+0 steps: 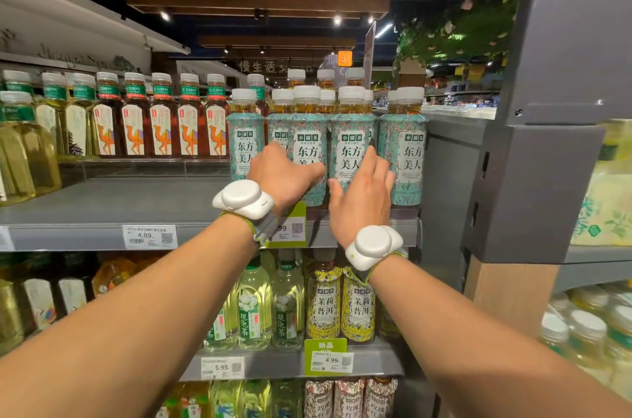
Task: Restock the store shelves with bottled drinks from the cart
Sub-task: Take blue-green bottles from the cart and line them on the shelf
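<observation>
On the upper shelf (102,209), front-row facing is judged under way: the left teal bottle (307,143) is gripped by the left hand (284,174), the right teal bottle (352,150) pressed by the straight-fingered right hand (362,195). Release, then 1 more cart trip, is judged next.

Single head-worn wide-angle view, facing forward, close up to the drink shelf (102,209).

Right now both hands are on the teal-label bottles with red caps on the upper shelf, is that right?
Not quite. The head view shows the left hand and right hand on the teal-label bottles on the upper shelf, but their caps are white, not red.
</observation>
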A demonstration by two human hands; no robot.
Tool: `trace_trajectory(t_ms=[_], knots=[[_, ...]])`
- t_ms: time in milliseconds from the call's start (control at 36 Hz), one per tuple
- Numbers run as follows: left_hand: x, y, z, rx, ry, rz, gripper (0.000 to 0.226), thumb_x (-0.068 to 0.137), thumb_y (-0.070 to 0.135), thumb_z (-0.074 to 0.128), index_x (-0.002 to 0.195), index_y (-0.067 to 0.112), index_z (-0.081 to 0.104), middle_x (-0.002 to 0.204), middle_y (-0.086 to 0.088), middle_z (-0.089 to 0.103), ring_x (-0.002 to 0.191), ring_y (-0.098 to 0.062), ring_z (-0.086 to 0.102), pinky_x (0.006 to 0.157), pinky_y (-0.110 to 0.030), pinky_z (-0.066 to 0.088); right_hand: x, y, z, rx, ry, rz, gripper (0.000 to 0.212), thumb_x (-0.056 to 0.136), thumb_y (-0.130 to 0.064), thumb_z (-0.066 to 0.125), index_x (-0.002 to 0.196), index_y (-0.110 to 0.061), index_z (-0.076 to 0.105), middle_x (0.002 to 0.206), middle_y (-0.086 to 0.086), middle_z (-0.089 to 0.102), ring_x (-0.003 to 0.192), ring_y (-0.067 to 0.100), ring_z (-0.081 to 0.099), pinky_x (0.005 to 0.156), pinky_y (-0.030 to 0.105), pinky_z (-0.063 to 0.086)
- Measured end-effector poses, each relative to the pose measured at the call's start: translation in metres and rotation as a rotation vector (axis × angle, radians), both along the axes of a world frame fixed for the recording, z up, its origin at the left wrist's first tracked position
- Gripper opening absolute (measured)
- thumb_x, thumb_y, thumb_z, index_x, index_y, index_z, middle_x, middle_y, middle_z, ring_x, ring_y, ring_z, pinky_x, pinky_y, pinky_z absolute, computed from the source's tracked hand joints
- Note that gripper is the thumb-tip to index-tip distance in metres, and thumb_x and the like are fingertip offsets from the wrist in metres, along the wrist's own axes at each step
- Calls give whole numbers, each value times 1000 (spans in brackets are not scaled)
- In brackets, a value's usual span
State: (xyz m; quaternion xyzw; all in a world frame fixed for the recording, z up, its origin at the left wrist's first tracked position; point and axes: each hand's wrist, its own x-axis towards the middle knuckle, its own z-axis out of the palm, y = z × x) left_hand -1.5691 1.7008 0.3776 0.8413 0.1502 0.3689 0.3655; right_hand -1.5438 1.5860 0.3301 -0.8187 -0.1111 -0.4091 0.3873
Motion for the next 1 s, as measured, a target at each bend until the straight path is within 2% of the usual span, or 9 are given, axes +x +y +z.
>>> trace_trajectory(t_ms=[167, 250, 333, 444, 583, 694, 889, 1000], knots=[[3, 0, 0, -16, -2, -27, 47, 54, 48, 80, 71, 17, 50, 67, 0, 55, 57, -20, 50, 51, -35, 50, 0, -4, -2, -10, 0, 5, 76, 93, -27, 68, 152, 0, 27, 145, 16, 41, 130, 33, 35, 107, 39, 32], [6, -1, -2, -28, -16, -31, 49, 52, 51, 80, 69, 17, 49, 67, -1, 56, 57, -22, 50, 50, -37, 52, -2, -6, -2, -16, -4, -11, 75, 93, -26, 68, 151, -1, 30, 144, 16, 38, 131, 33, 35, 104, 40, 37], [9, -2, -2, -11, -18, -28, 51, 53, 54, 81, 67, 18, 48, 65, 0, 56, 54, -21, 49, 49, -33, 49, -2, -8, -1, -22, -9, -19, 74, 93, -27, 69, 150, -1, 31, 141, 16, 37, 128, 32, 36, 100, 39, 42], [12, -4, -3, -4, -21, -37, 53, 52, 57, 81, 63, 18, 47, 61, 0, 54, 52, -22, 50, 49, -31, 45, -1, -12, -2, -41, -15, -27, 74, 94, -29, 66, 151, -1, 29, 141, 15, 36, 128, 30, 34, 100, 36, 38], [13, -6, -3, -6, -36, -40, 58, 53, 58, 84, 58, 19, 41, 58, 1, 46, 51, -23, 44, 49, -27, 33, -2, -13, -4, -11, -22, -30, 72, 94, -26, 65, 151, 1, 30, 143, 16, 37, 127, 31, 35, 103, 38, 36], [15, -8, -3, -5, -43, -44, 59, 53, 57, 84, 59, 19, 40, 57, 1, 46, 52, -22, 44, 50, -28, 33, -2, -13, -6, -4, -41, -40, 69, 94, -24, 65, 149, 1, 33, 142, 17, 39, 125, 31, 36, 102, 39, 36], [16, -10, -3, -1, -39, -51, 59, 51, 58, 83, 57, 21, 38, 53, 3, 41, 50, -22, 41, 50, -27, 31, 0, -16, -7, -7, -53, -54, 68, 92, -24, 67, 147, 0, 35, 134, 16, 41, 117, 31, 39, 90, 37, 41], [17, -13, -4, 3, -45, -52, 59, 54, 55, 85, 56, 20, 38, 54, 2, 41, 51, -22, 41, 50, -28, 36, 1, -17, -8, -7, -57, -59, 67, 93, -23, 66, 147, -1, 35, 133, 16, 40, 116, 30, 38, 89, 37, 41]])
